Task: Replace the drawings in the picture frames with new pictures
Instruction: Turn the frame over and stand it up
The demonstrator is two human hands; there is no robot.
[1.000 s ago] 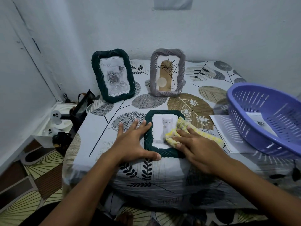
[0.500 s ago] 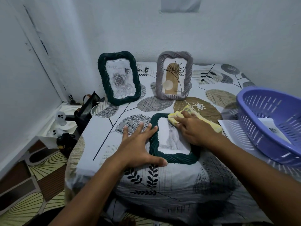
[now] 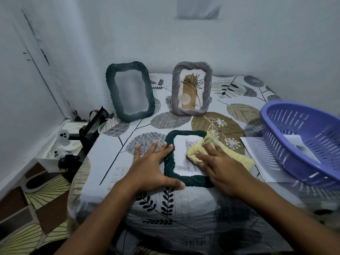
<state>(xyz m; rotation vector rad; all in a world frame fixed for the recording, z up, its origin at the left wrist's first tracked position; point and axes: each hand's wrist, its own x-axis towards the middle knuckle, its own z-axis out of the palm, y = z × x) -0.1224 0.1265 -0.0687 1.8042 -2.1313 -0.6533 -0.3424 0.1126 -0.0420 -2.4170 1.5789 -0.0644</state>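
Hands work over a dark green frame (image 3: 185, 179) lying flat near the table's (image 3: 114, 159) front edge, a kitten picture (image 3: 187, 155) inside it. Her left hand (image 3: 152, 168) lies spread and flat against its left side. Her right hand (image 3: 220, 166) presses a yellow cloth (image 3: 211, 146) onto the glass with straight fingers. Behind stand another green frame (image 3: 129, 91) and a grey frame (image 3: 191, 88); a purple basket (image 3: 303, 140) sits right.

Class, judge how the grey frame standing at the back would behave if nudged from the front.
The grey frame stands upright and tall on soft patterned cloth, so it would probably tip backward rather than slide. Its ridged border looks rigid, likely offering fingers good hold.
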